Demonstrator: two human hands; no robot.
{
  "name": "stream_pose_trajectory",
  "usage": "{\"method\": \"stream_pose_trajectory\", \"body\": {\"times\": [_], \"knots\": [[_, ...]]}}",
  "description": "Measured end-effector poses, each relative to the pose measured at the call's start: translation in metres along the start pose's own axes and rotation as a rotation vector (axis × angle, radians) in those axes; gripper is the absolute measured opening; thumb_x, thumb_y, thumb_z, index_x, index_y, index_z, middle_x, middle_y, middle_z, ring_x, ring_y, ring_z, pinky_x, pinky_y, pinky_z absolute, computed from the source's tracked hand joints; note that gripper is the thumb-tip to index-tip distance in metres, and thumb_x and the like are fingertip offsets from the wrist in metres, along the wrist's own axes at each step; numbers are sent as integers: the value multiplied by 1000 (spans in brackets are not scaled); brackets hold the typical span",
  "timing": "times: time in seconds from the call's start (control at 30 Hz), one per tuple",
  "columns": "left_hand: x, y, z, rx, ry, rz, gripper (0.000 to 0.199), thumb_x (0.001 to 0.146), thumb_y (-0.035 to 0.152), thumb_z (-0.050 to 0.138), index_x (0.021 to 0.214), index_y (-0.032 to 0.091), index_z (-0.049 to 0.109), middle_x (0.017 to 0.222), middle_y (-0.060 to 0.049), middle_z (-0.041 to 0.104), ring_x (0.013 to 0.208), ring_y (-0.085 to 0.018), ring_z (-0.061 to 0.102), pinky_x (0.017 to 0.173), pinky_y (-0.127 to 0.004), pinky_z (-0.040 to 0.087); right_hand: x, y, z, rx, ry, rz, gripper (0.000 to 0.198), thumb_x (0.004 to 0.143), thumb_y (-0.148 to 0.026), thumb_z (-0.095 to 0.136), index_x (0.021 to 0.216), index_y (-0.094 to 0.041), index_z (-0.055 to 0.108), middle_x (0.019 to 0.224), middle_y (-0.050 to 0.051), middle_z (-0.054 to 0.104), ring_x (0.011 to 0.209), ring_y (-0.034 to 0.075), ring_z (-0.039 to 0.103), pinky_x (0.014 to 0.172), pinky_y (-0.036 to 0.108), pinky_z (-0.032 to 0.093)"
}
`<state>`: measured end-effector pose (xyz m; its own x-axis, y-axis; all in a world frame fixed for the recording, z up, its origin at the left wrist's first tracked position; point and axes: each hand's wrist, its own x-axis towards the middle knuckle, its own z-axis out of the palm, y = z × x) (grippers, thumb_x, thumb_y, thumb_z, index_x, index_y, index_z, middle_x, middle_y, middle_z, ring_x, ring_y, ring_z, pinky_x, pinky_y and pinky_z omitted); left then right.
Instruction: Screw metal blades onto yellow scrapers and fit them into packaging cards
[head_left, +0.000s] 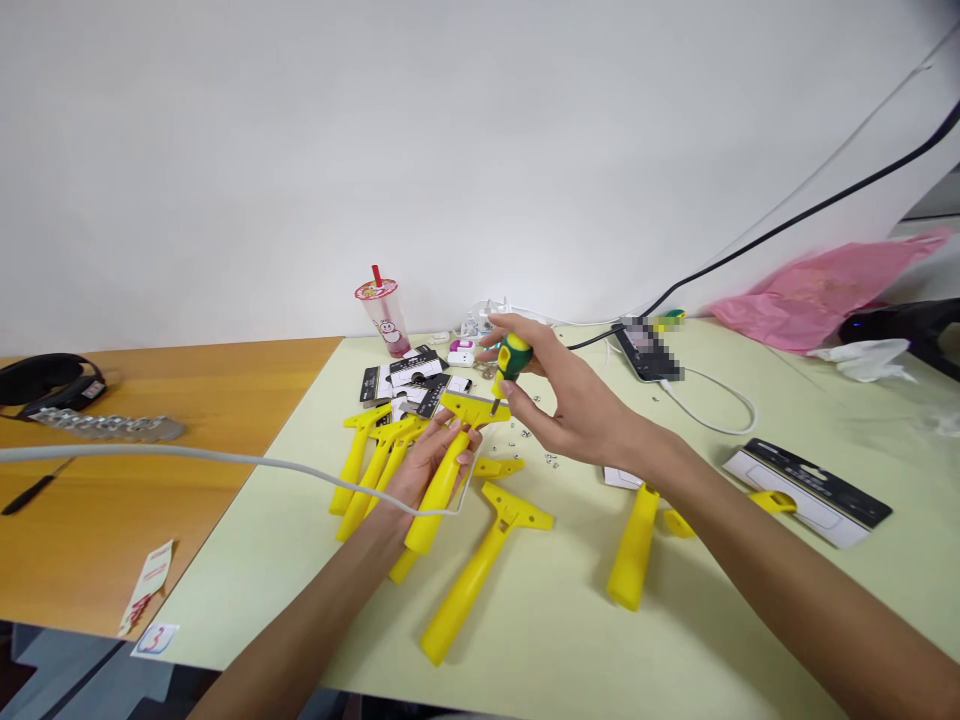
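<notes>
My left hand (426,462) is wrapped around the yellow handle of a scraper (442,485), its wide head tilted up and away from me. In my right hand (574,400) is a short green and yellow screwdriver (513,358), pinched near the grip. The screwdriver's tip points down at the right part of the scraper head and seems to touch it. Several more yellow scraper handles (360,460) lie left of my left hand. Another yellow handle (480,575) rests in front of it. Small metal screws or nuts (553,460) are scattered behind.
A plastic drink cup (390,325) with a red straw stands near the wall, by black-and-white cards (416,368). To the right are a phone (645,350), a packaged card (806,490) and a pink bag (810,290). A grey cable (225,456) crosses the view at left.
</notes>
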<state>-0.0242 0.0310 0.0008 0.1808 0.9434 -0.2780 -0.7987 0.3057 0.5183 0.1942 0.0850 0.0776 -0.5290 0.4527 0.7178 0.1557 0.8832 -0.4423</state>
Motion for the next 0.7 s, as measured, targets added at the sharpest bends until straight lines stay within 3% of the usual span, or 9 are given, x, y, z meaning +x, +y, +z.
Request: {"method": "stream_pose_trajectory", "body": {"times": [0.2, 0.4, 0.6, 0.7], "knots": [[-1, 1, 0, 24, -20, -10, 39, 91, 7, 82, 121, 23, 62, 115, -7, 69, 89, -11, 71, 61, -12, 52, -1, 7, 4, -43, 87, -19, 48, 109, -30, 65, 154, -34, 49, 122, 6, 74, 100, 22, 74, 92, 43, 65], [-2, -1, 0, 9, -18, -3, 42, 90, 6, 82, 124, 23, 63, 113, -6, 68, 90, -11, 71, 61, -13, 51, 1, 2, -1, 18, 8, -12, 58, 109, -21, 57, 163, -30, 38, 140, 12, 65, 124, 25, 70, 106, 46, 61], [0, -1, -2, 29, -30, -25, 45, 89, 8, 84, 126, 24, 63, 115, -7, 69, 91, -12, 71, 62, -13, 52, -1, 5, 3, -26, 74, -12, 44, 108, -30, 67, 148, -30, 50, 120, 7, 74, 96, 20, 73, 89, 40, 63], [-1, -1, -2, 11, -21, -6, 45, 88, 6, 84, 123, 24, 62, 112, -6, 69, 90, -12, 72, 60, -13, 51, 0, 4, 0, -36, 46, 0, 51, 108, -28, 65, 155, -29, 45, 127, 10, 71, 103, 22, 71, 94, 44, 62]]}}
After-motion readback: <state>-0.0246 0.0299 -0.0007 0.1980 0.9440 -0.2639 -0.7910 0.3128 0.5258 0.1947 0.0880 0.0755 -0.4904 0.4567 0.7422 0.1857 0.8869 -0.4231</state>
